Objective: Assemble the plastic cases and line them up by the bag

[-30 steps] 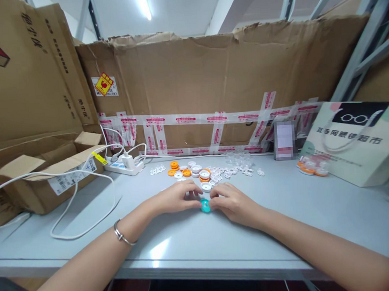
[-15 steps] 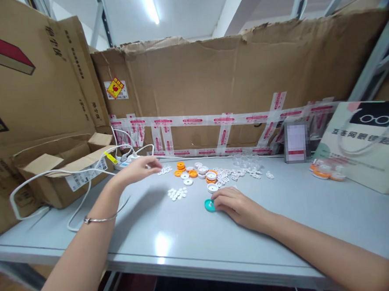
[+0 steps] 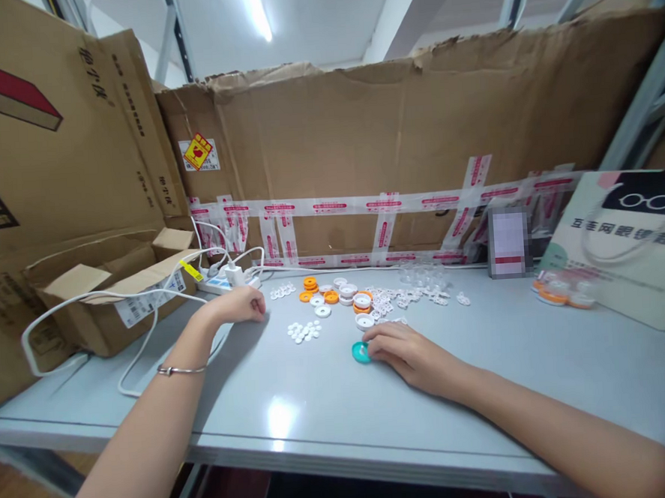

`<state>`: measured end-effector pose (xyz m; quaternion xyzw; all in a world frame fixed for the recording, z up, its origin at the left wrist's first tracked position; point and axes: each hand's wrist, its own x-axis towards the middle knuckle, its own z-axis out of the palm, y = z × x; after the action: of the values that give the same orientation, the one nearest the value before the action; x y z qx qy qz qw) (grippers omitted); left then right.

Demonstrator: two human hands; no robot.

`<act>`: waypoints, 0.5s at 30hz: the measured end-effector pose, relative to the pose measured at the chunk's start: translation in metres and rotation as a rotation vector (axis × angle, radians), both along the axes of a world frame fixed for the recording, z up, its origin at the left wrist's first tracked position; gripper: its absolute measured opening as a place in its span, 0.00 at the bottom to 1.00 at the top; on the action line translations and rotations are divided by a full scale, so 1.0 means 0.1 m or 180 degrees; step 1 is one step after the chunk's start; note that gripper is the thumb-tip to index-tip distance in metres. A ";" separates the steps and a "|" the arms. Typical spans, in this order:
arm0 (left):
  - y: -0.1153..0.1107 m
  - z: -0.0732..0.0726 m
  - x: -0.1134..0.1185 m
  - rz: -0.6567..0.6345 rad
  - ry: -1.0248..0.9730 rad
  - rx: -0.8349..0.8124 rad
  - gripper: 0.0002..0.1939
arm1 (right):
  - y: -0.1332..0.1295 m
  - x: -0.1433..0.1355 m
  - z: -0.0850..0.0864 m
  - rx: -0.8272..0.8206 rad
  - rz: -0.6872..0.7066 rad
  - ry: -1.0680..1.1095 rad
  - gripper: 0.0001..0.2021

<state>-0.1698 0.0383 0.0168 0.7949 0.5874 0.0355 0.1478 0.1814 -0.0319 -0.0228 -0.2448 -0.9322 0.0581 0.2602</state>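
Note:
My right hand (image 3: pixel 403 350) rests on the table with its fingertips closed at the rim of a small teal round dish (image 3: pixel 360 352). A tiny white piece shows inside the dish by the fingers. My left hand (image 3: pixel 240 306) is at the left with its fingers curled together; what they hold, if anything, is hidden. Near it lie small clear-white pieces (image 3: pixel 282 291) and a group of small white discs (image 3: pixel 304 332). Between the hands are orange round parts (image 3: pixel 330 297) and white round parts (image 3: pixel 323 310), some stacked.
Small white plastic pieces (image 3: pixel 389 299) and clear domes (image 3: pixel 424 275) lie toward the back. A power strip with cables (image 3: pixel 234 277) and an open cardboard box (image 3: pixel 89 316) are at left. A phone-like device (image 3: pixel 508 242), bagged orange parts (image 3: pixel 561 295) and a paper bag (image 3: pixel 631 253) are at right.
My left hand has lowered and drawn back slightly toward me, and its fingers have curled in. My right hand stays at the teal dish, nearly unmoved.

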 end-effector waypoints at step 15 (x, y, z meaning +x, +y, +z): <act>0.03 -0.06 0.03 -0.0021 0.0021 0.0352 0.07 | -0.06 0.02 0.01 -0.0149 0.0121 -0.0133 0.12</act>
<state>-0.1667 0.0417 0.0108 0.8039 0.5824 0.0649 0.1018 0.1830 -0.0378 -0.0223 -0.2342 -0.9403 0.0796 0.2338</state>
